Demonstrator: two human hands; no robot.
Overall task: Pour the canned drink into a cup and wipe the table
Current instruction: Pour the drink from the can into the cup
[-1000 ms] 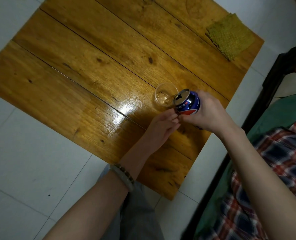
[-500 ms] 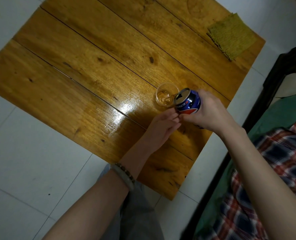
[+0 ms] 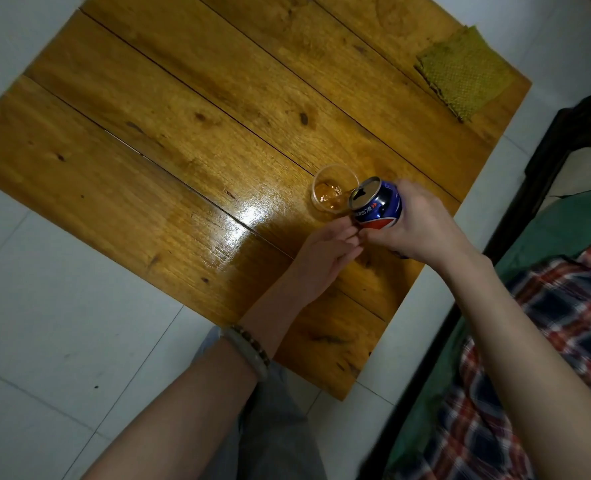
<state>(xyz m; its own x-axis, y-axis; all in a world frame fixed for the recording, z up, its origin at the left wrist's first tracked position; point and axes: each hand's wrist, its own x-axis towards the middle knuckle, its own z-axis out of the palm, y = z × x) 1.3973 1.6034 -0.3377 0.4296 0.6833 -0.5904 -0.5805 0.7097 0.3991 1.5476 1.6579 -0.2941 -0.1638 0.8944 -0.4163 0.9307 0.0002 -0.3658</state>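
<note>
My right hand [image 3: 415, 230] grips a blue drink can [image 3: 377, 204], tilted with its open top toward a small clear plastic cup [image 3: 332, 192]. The cup stands on the wooden table [image 3: 183, 116] and holds a little amber liquid at its bottom. The can's rim hangs over the cup's right edge. My left hand [image 3: 325, 251] lies on the table just below the cup, fingers extended toward the can's underside, holding nothing.
A folded yellow-green cloth [image 3: 463, 71] lies at the table's far right corner. White floor tiles [image 3: 62, 341] surround the table. A dark wooden frame [image 3: 546, 161] and a plaid fabric [image 3: 546, 341] are at the right.
The can has tipped a little further over the cup, and amber liquid now shows in the cup's bottom. My left hand has stayed put.
</note>
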